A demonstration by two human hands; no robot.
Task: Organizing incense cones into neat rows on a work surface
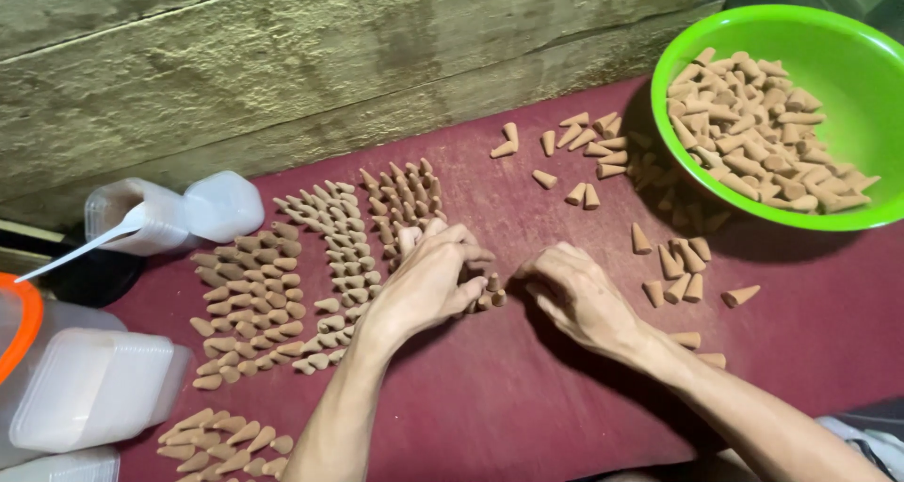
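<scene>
Mid-sorting: my left hand (428,280) and right hand (574,294) curl narrow fingers round a small cluster of cones (488,296) on the red bench (527,397), beside the laid-out rows (330,265). Next, I judge, calls for careful upright placing into line.

Matt, chalky clay-like cones (485,294) lie beneath the left hand (428,280) on coarse maroon cloth (527,397). Far right of the right hand (574,294), a glossy green plastic bowl (847,58).
</scene>
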